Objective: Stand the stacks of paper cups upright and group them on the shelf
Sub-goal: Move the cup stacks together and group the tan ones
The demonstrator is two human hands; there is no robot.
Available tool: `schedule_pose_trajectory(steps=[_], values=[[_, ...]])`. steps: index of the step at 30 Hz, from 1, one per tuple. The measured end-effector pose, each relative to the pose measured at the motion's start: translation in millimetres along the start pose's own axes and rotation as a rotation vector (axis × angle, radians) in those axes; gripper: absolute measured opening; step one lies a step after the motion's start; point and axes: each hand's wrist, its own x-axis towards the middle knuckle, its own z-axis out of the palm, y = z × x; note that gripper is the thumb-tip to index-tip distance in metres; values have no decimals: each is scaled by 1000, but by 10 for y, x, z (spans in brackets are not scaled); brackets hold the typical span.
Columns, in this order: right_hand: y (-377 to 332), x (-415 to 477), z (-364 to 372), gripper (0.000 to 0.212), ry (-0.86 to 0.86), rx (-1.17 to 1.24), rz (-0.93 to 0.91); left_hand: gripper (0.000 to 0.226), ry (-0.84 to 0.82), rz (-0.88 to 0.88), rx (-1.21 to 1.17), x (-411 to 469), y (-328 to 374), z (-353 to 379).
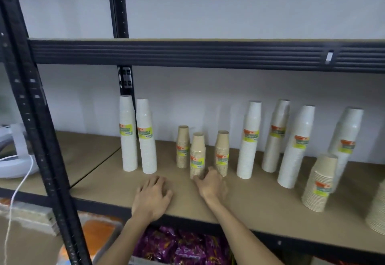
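Our left hand (153,194) rests on the shelf (260,198), fingers spread, seemingly for balance, while our right hand (210,183) fingers clasp an upright brown cup stack (198,154), likely to group it.

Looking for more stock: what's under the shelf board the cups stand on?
Purple foil packets lie below it, with something orange to their left. The shelf board covers whatever sits farther back, so their full extent cannot be seen.
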Motion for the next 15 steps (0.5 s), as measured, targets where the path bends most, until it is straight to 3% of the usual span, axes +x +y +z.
schedule_pose_trajectory(steps=[3, 6, 8, 15], values=[[174, 64, -37, 62, -33, 155, -3, 50, -2, 10, 5, -3, -18, 21], [443, 111, -182, 54, 65, 240, 42, 50, 10, 11, 8, 4, -18, 25], [534, 157, -277, 42, 105, 190, 44, 50, 19, 7, 2, 4, -6, 28], [390, 390, -272, 45, 67, 49, 88, 44, 37, 6, 14, -25, 6, 25]])
